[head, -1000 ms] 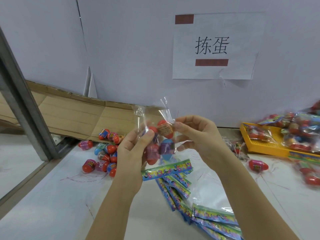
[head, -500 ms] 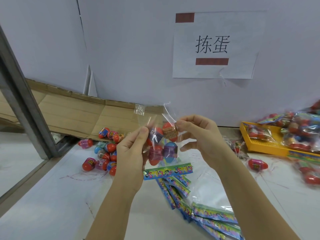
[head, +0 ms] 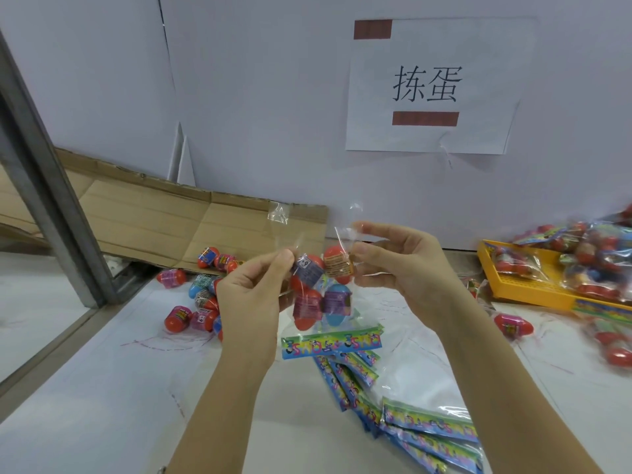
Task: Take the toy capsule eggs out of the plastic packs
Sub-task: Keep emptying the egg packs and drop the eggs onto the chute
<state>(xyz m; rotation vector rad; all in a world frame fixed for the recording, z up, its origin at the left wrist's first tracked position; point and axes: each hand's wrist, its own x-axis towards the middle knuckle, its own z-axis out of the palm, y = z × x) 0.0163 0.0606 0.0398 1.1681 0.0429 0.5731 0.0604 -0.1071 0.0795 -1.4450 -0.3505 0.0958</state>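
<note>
Two hands raised above tabletop (head: 102, 388): left hand (head: 249, 295) and right hand (head: 403, 265) each pinch clear plastic pack (head: 337, 234) at top edges, held apart. Inside, red and blue capsule eggs (head: 338, 265) with label bands; colourful header card (head: 331, 343) hangs at bottom. Loose eggs (head: 191, 302) lie on tabletop, left.

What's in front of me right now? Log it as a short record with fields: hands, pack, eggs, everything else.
left hand: pinches the plastic pack's left upper edge
right hand: pinches its right upper edge
plastic pack: held above the table, header card lowest, capsule eggs inside
loose eggs: heaped on the table left of the hands, by flattened cardboard
empty packs: fanned on the table below the held pack
yellow tray: far right, heaped with full packs
sign: paper sheet on the wall
</note>
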